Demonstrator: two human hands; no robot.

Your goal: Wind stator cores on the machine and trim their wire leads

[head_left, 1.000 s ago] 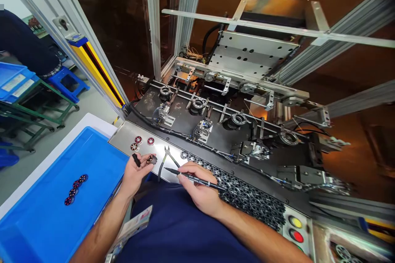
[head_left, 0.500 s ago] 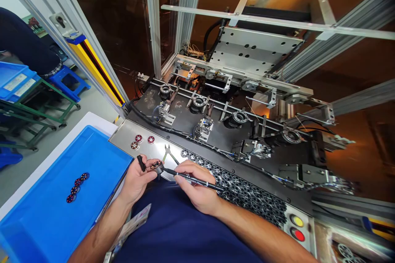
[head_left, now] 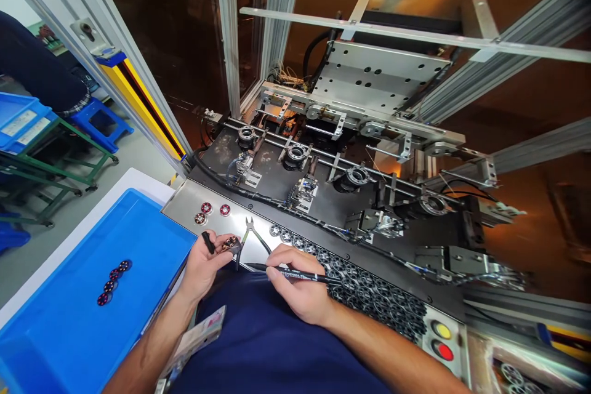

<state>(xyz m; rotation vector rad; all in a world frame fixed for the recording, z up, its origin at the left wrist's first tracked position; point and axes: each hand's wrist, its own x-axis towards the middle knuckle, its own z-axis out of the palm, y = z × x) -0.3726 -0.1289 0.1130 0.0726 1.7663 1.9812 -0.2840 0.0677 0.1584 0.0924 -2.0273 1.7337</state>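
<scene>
Two hands work over a small round part at the front edge of a machine surface.

Lower centre of the frame: the left hand (head_left: 203, 265) has its grip closed on a small round motor part (head_left: 229, 244) at the fingertips, with a short black cap (head_left: 208, 242) pinched by the thumb. The right hand (head_left: 295, 286) is closed around a black pen (head_left: 286, 273), its tip pointing left, near the part but apart from it. Pliers (head_left: 252, 234) lie on the steel surface (head_left: 184, 206) just behind; three red discs (head_left: 212, 212) sit further left. A blue tray (head_left: 69, 320) at lower left holds a row of dark discs (head_left: 114, 283).
</scene>
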